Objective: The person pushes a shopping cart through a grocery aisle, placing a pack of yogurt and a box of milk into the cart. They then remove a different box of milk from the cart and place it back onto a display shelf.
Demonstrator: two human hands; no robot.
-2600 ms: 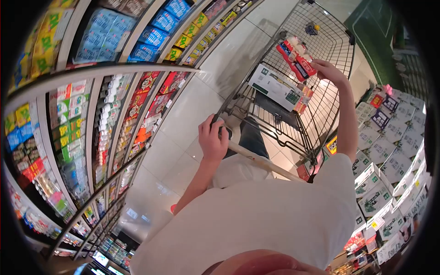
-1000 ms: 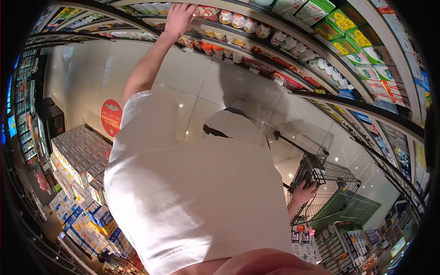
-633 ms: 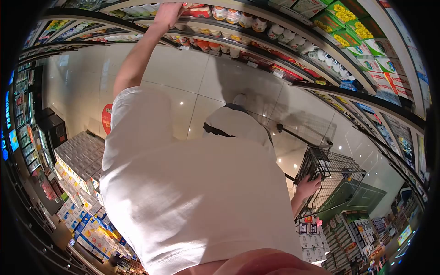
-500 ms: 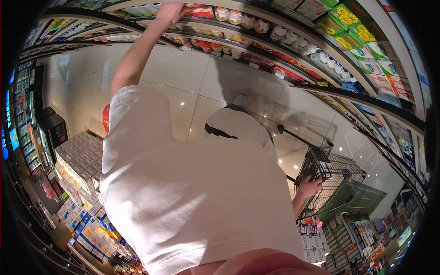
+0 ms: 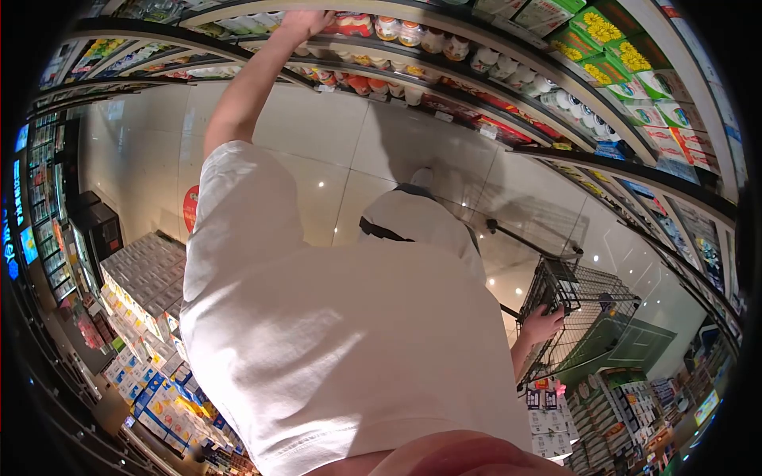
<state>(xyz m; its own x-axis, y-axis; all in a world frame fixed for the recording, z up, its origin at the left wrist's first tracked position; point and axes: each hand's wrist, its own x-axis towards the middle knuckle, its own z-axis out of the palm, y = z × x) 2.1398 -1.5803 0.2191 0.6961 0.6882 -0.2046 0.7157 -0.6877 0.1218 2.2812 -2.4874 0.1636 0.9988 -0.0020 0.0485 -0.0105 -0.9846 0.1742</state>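
Note:
My left arm stretches forward to a store shelf, and my left hand is up among the goods, its fingertips right beside a red package. The fingers are partly lost at the shelf edge, so I cannot tell their grip. Rows of white jars with orange labels stand to the right of that hand. Low on my right, my right hand is closed round the near end of a black wire shopping cart.
Green boxes with yellow flowers fill the upper right shelves. Behind on the left are stacked cartons and a dark bin. More stacked goods stand behind the cart. Pale tiles cover the floor.
The whole view has shifted slightly, moving things a little right and down. My left hand stays at the same shelf spot, and my right hand keeps its hold on the cart.

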